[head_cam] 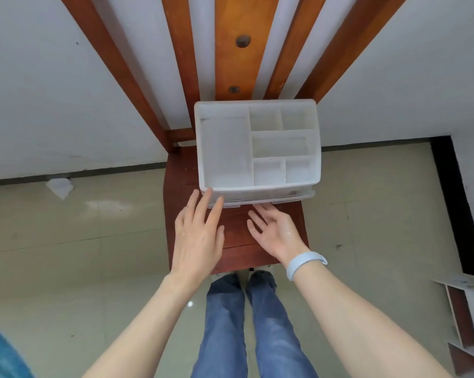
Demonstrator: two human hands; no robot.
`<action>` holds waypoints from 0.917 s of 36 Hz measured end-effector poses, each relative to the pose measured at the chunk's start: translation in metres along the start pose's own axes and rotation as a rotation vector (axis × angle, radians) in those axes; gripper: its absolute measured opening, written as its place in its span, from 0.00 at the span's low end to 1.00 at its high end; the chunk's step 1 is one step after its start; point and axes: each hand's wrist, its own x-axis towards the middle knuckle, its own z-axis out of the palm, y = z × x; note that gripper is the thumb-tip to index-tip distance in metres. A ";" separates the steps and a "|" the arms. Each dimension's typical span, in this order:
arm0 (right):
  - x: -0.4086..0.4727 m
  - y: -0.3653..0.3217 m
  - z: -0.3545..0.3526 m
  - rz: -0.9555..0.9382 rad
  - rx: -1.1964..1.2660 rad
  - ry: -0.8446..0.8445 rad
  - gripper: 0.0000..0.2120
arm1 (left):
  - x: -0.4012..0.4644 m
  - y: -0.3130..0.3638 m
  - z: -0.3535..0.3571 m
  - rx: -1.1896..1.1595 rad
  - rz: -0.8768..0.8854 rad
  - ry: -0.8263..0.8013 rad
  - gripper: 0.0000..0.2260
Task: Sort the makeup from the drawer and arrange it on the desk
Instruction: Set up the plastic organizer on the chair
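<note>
A white organizer is sitting on a wooden chair against a white wall. Both hands, left and right, are reaching flat-fingered, gripping nothing

Frosted white organizer, reddish-brown chair, blue jeans

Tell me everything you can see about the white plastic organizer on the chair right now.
The organizer is a translucent white plastic box sitting level on the dark red wooden chair seat, against the slatted back. Its open top is divided into one large compartment on the left and five smaller ones on the right, all empty. A clear drawer front shows along its near edge. The left hand touches its near-left corner with straight fingers; the right hand reaches the drawer front, palm up.
</note>
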 end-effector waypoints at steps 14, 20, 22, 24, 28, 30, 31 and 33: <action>-0.037 0.005 -0.024 -0.288 -0.926 0.172 0.10 | 0.008 -0.013 0.035 0.182 0.187 0.195 0.10; -0.050 -0.009 -0.038 -1.079 -1.861 0.116 0.15 | -0.009 -0.013 0.038 0.193 0.233 0.148 0.14; -0.048 -0.013 -0.042 -0.991 -2.103 0.006 0.17 | -0.016 -0.010 0.040 0.191 0.227 0.127 0.15; -0.045 -0.012 -0.049 -0.904 -2.214 -0.073 0.17 | -0.022 -0.007 0.041 0.188 0.218 0.110 0.15; -0.044 -0.005 -0.061 -0.924 -2.277 -0.086 0.13 | -0.033 -0.003 0.044 0.186 0.219 0.065 0.16; -0.045 -0.002 -0.066 -0.928 -2.274 -0.088 0.12 | -0.039 -0.002 0.045 0.188 0.218 0.035 0.17; -0.045 -0.001 -0.068 -0.912 -2.277 -0.100 0.13 | -0.040 -0.002 0.046 0.188 0.210 0.022 0.17; -0.044 0.000 -0.071 -0.861 -2.289 -0.138 0.15 | -0.040 -0.003 0.046 0.189 0.188 0.006 0.15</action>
